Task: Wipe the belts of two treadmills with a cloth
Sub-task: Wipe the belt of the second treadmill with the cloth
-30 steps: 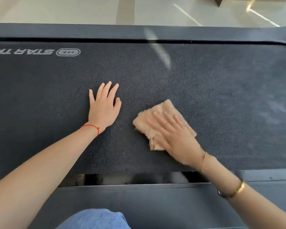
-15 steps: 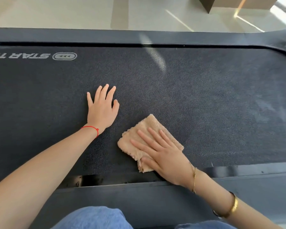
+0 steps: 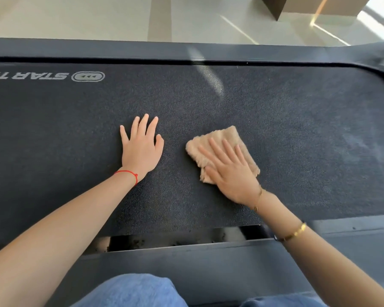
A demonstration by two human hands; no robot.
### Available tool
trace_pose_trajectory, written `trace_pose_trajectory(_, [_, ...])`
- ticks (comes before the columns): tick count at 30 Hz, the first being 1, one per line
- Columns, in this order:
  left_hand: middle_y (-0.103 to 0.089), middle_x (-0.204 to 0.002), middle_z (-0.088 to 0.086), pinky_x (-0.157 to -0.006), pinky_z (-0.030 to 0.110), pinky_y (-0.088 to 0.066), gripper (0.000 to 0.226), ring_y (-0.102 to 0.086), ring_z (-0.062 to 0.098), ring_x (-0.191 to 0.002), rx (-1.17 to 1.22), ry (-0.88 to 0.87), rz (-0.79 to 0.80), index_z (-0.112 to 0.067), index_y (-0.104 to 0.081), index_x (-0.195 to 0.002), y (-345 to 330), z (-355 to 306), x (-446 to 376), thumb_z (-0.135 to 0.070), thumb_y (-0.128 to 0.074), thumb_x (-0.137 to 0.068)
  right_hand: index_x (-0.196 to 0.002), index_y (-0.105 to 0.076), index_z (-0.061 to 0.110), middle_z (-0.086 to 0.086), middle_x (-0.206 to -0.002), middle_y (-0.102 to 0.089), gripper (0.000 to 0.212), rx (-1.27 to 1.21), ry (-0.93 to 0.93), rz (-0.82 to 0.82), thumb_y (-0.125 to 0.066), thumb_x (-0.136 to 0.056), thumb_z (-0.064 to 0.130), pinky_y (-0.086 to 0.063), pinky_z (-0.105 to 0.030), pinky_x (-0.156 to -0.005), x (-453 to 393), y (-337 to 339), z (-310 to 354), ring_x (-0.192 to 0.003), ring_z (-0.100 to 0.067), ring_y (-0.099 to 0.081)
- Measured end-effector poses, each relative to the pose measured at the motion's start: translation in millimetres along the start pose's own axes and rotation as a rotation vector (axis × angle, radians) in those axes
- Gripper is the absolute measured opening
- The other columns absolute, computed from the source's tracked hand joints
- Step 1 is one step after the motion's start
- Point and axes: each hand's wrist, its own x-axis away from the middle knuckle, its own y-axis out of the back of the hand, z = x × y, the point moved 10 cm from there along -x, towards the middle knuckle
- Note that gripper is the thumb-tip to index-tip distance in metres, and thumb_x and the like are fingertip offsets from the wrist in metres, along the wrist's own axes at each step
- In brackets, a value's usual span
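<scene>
Right hand point(image 3: 231, 173), fingers straight, presses a tan cloth point(image 3: 220, 138) on the treadmill belt point(image 3: 297, 129), hiding the cloth's near part; left hand point(image 3: 141, 147) lies flat, empty. Belt logo point(image 3: 53, 76) is cut off.

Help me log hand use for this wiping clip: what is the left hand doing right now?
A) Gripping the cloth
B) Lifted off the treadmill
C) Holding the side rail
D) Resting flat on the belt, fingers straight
D: the left hand lies flat on the belt beside the cloth, which only the right hand presses.
</scene>
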Motion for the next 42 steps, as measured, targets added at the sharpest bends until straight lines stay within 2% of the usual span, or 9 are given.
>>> trace_pose_trajectory(2, [-0.021,-0.165,0.005,-0.121,0.062,-0.007,0.055,-0.013,0.025,-0.153,0.010,0.005,0.007,-0.022,-0.024,-0.158,0.0,-0.8,0.2,-0.033,-0.032,-0.104,-0.155,-0.008,0.041,0.014,-0.164,0.001,0.053,0.019,0.113,0.006,-0.018,-0.104,0.050,0.009,-0.041,-0.122,32.1,-7.7,26.3,-0.152,-0.020,0.009])
trace_pose_trajectory(5, [-0.017,-0.166,0.005,-0.120,0.064,-0.004,0.056,-0.009,0.027,-0.154,0.031,0.050,0.032,-0.021,-0.022,-0.158,-2.0,-5.4,1.4,-0.032,-0.032,-0.104,-0.155,-0.010,0.042,0.017,-0.164,0.000,0.053,-0.003,0.115,-0.005,-0.017,-0.103,0.053,0.008,-0.037,-0.123,62.8,-9.6,18.7,-0.152,-0.014,0.009])
trace_pose_trajectory(11, [-0.017,-0.166,0.005,-0.119,0.066,-0.001,0.058,-0.008,0.029,-0.154,0.052,0.013,0.056,-0.019,-0.022,-0.158,-5.8,-32.1,3.1,-0.037,-0.034,-0.104,-0.151,-0.002,0.043,0.012,-0.163,0.003,0.053,-0.039,-0.296,-0.075,-0.027,-0.104,0.044,0.009,-0.039,-0.122,43.9,15.2,-95.3,-0.153,-0.023,0.006])
trace_pose_trajectory(14, [-0.017,-0.166,0.005,-0.119,0.065,0.000,0.058,-0.008,0.028,-0.154,0.058,-0.030,0.068,-0.020,-0.023,-0.158,-6.2,-44.0,-0.6,-0.038,-0.033,-0.103,-0.154,-0.005,0.043,0.009,-0.165,0.002,0.053,-0.069,-0.443,-0.068,-0.023,-0.105,0.044,0.009,-0.045,-0.122,26.3,20.4,-113.4,-0.152,-0.024,0.008])
trace_pose_trajectory(20, [-0.016,-0.166,0.005,-0.119,0.065,-0.001,0.057,-0.008,0.027,-0.154,0.074,-0.121,0.068,-0.021,-0.022,-0.158,-6.1,-79.8,-12.6,-0.037,-0.033,-0.104,-0.153,0.002,0.041,0.012,-0.163,0.009,0.054,0.017,-0.028,0.046,-0.010,-0.101,0.051,0.012,-0.043,-0.122,50.5,-6.1,-3.0,-0.152,-0.023,0.012])
trace_pose_trajectory(25, [-0.015,-0.166,0.005,-0.119,0.064,0.000,0.056,-0.005,0.027,-0.154,0.080,-0.122,0.071,-0.023,-0.021,-0.158,-11.1,-96.8,-22.1,-0.036,-0.032,-0.105,-0.156,-0.007,0.040,0.015,-0.164,0.004,0.053,0.006,0.164,0.059,-0.024,-0.106,0.048,0.005,-0.043,-0.124,79.5,-8.3,17.7,-0.152,-0.016,0.013])
trace_pose_trajectory(32, [-0.013,-0.167,0.004,-0.120,0.063,-0.001,0.056,-0.005,0.026,-0.154,0.067,-0.047,0.077,-0.024,-0.019,-0.159,-24.7,-104.3,-22.2,-0.036,-0.029,-0.105,-0.154,-0.011,0.041,0.015,-0.164,-0.002,0.052,-0.026,0.013,-0.014,-0.021,-0.104,0.052,0.000,-0.043,-0.124,67.9,13.6,-88.2,-0.152,-0.017,0.007])
trace_pose_trajectory(37, [-0.018,-0.166,0.003,-0.121,0.063,-0.004,0.057,-0.009,0.025,-0.154,0.058,-0.032,0.031,-0.024,-0.022,-0.158,-26.1,-103.1,-22.2,-0.037,-0.031,-0.103,-0.155,-0.008,0.043,0.012,-0.165,0.001,0.052,-0.063,-0.201,-0.055,-0.020,-0.104,0.048,0.008,-0.041,-0.122,-16.8,36.4,-184.9,-0.153,-0.022,0.005])
trace_pose_trajectory(42, [-0.021,-0.165,0.002,-0.121,0.062,-0.005,0.057,-0.011,0.023,-0.154,0.055,-0.009,0.018,-0.026,-0.025,-0.157,-22.8,-103.8,-22.8,-0.038,-0.031,-0.102,-0.157,-0.004,0.037,0.004,-0.166,0.002,0.052,-0.059,-0.262,-0.075,-0.015,-0.106,0.044,0.009,-0.047,-0.121,-102.8,43.7,-177.8,-0.152,-0.029,0.007])
